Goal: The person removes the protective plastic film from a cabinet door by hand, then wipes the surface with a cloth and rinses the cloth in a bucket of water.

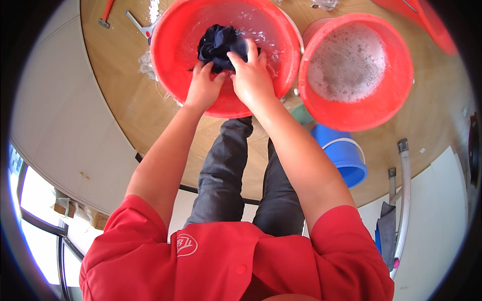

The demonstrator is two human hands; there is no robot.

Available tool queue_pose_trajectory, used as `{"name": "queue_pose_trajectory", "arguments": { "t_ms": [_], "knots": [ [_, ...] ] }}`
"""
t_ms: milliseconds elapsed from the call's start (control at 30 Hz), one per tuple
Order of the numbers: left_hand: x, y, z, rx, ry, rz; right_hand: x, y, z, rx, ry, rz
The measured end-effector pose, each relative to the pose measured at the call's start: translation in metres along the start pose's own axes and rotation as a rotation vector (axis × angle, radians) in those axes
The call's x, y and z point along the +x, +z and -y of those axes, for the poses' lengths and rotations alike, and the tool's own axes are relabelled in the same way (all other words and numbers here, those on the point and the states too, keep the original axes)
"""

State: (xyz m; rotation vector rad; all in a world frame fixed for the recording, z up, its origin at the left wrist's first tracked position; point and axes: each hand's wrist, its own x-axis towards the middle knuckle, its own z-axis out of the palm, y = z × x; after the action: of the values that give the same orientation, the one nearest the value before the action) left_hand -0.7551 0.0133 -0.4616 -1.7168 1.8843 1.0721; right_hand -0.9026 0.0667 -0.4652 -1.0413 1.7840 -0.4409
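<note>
Inside a red plastic bucket (177,75) in front of me, a bunched dark navy cloth (216,43) lies wet in clear water. My left hand (205,82) touches the cloth's lower left edge with its fingertips, thumb apart. On the right side of the cloth, my right hand (252,71) rests with spread, bent fingers; part of the cloth under it is blurred. A second red bucket (391,105) stands close by on the right, holding foamy, greyish water (346,64).
A blue bucket (339,150) with a white handle lies below the foamy one. A scraper (105,19), a squeegee-like tool (141,28) and crumpled clear plastic (147,64) are at the left. Metal ladder-like tubes (404,195) stand at the lower right. White cabinets (75,124) line the left.
</note>
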Motion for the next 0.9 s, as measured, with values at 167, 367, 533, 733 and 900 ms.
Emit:
{"name": "queue_pose_trajectory", "arguments": {
  "t_ms": [167,367,533,733,900],
  "knots": [
    [0.032,-0.004,-0.016,-1.012,-0.54,0.331,0.071,0.031,-0.026,-0.081,0.497,0.409],
    [0.03,-0.033,-0.02,-1.749,-0.648,0.507,-0.038,-0.009,0.063,0.314,-0.229,-0.018],
    [0.021,-0.017,-0.009,-1.624,-0.506,0.566,-0.058,-0.011,0.116,0.568,-0.142,-0.034],
    [-0.018,-0.03,-0.055,-2.046,-0.635,0.122,0.013,-0.01,0.083,0.25,0.129,-0.286],
    [-0.056,-0.052,-0.034,-1.432,-0.342,-0.304,0.031,-0.075,0.045,0.105,-0.166,-0.173]
  ]
}}
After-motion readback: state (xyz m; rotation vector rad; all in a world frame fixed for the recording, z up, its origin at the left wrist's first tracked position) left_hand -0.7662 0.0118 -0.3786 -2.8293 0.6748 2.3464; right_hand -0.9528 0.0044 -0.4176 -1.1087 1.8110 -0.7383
